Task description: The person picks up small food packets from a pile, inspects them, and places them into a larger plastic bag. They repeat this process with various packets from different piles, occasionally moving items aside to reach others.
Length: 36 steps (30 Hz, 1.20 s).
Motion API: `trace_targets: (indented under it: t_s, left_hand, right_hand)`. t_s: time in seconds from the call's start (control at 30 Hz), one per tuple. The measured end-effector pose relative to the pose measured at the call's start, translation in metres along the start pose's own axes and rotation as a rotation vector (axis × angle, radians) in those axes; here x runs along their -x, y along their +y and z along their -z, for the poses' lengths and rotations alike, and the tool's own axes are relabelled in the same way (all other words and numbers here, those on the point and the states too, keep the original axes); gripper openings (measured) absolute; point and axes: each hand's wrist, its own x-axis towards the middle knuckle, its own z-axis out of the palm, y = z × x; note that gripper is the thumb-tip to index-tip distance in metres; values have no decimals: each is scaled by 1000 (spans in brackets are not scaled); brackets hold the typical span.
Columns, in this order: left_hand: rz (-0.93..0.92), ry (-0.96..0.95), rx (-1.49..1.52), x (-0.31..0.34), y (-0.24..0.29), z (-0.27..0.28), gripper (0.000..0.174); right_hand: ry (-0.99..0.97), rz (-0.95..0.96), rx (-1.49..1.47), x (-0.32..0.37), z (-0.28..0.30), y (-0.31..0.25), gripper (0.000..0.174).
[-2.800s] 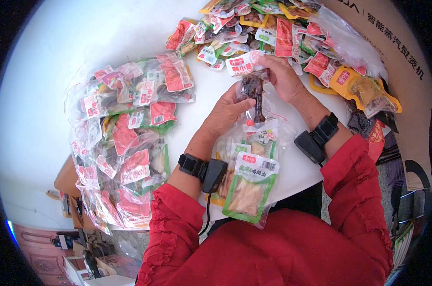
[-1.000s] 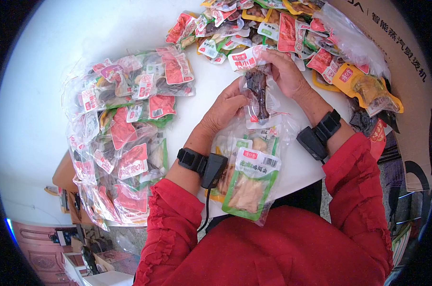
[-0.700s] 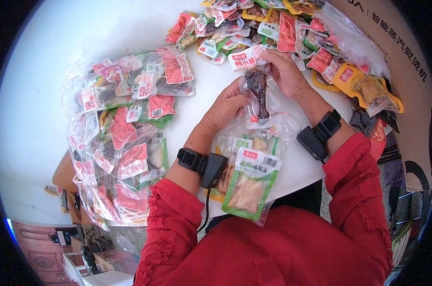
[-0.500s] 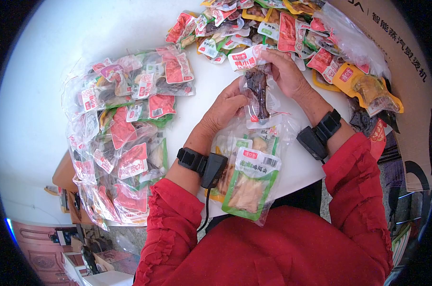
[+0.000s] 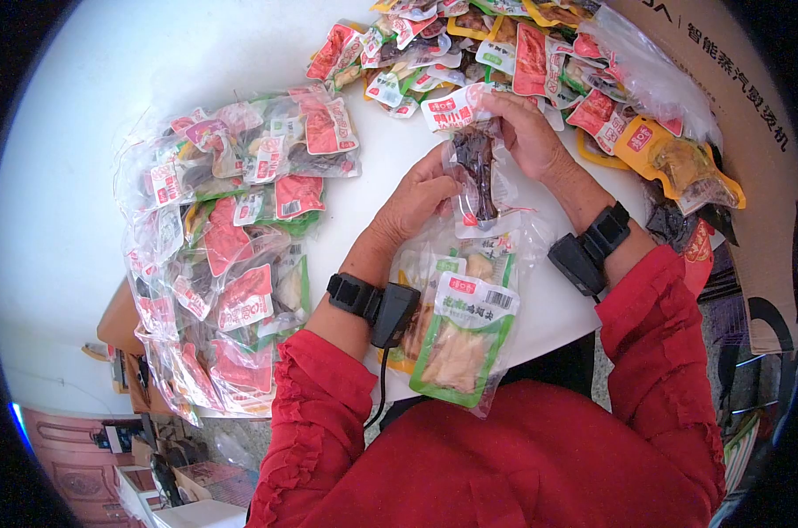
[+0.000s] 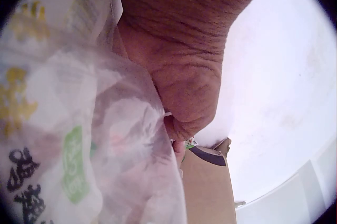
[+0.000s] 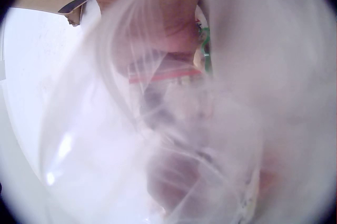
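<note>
A sealed packet of dark meat with a red and white label is held upright between both hands in the head view. The right hand pinches its top right corner by the label. Lower down, the left hand grips its left edge with the thumb curled in. Beneath them lies a clear plastic bag holding several packets, with a green-edged packet on top near the body. Clear plastic blurs much of the right wrist view and partly hides that hand. In the left wrist view the hand is beside the bag.
Filled clear bags of packets cover the table's left part. A heap of loose packets spreads across the back to the right, ending near a yellow packet. A cardboard box stands along the right side of the white table.
Compared with the earliest frame, the held packet and both hands sit slightly differently, and the left thumb has drawn back from the packet's front. Over the last second almost nothing has moved.
</note>
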Motion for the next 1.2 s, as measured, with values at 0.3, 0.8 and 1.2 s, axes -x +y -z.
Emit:
trace_targets:
  t_s: [0.3,0.8,1.2]
  left_hand:
    - [11,49,-27,0,1,-2,49]
    - [35,29,-40,3,8,-5,43]
    - [27,80,-46,2,3,-7,27]
  right_hand:
    - [4,-11,-11,0,1,2,23]
    - [7,-18,1,1,-1,1,23]
    - [-5,-2,-5,-1,2,5,23]
